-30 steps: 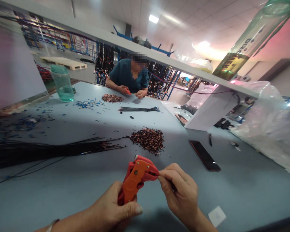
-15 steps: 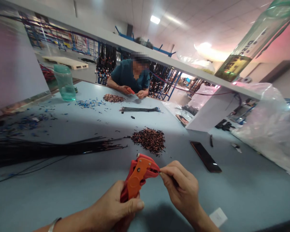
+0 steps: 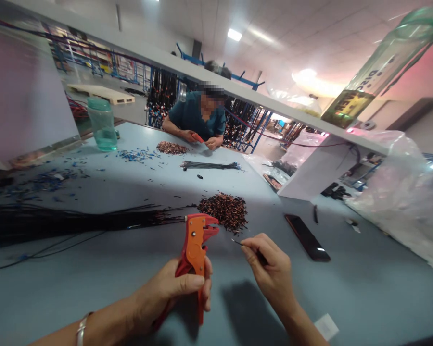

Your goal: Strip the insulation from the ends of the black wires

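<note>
My left hand (image 3: 184,286) is wrapped round the handles of a red and orange wire stripper (image 3: 197,240), whose jaws point right and stand apart. A short way to its right, my right hand (image 3: 270,264) pinches a thin black wire (image 3: 237,241) between thumb and fingertips. The wire's end looks bare and bright, and it is clear of the jaws. Just behind the tool lies a pile of short copper-and-black wire offcuts (image 3: 223,211). At the left, a thick bundle of long black wires (image 3: 75,223) lies with its ends toward the stripper.
A dark phone (image 3: 306,238) and a small white square (image 3: 325,327) lie at the right. Blue scraps (image 3: 43,185) are scattered at the left near a green bottle (image 3: 103,127). Across the table a person (image 3: 198,115) holds another red tool. A shelf board (image 3: 159,60) crosses above.
The wire has come out of the stripper's jaws, showing a bright end. The stripper has moved left and turned more upright, its handles now spread, and my hands are further apart.
</note>
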A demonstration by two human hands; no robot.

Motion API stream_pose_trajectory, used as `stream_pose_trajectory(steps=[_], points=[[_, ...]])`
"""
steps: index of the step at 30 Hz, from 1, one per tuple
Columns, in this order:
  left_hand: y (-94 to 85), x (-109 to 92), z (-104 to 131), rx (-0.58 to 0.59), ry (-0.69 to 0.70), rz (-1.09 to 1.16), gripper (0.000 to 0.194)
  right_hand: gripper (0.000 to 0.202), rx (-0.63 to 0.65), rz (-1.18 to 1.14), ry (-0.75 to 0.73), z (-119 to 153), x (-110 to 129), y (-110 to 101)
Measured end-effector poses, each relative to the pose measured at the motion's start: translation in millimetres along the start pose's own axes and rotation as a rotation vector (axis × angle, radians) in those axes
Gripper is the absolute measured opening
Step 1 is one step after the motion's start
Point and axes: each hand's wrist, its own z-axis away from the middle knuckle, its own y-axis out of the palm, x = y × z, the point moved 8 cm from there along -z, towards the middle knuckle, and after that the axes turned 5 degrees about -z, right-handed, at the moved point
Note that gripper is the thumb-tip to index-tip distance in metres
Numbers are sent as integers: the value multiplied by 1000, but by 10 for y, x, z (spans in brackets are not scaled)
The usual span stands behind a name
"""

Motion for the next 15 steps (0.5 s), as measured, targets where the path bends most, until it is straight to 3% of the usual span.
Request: stream_pose_trajectory(steps=[5,12,15], points=[[-62,-148,10,-109,108,-78,32,13,55,-96,162,14,-84,65],[-79,-469,142,-307,500,-872,21,23,204,-407,489,175,-255,307],[-13,-492,167,-345,562,-1111,24,29,224,-529,603,269,-294,384]])
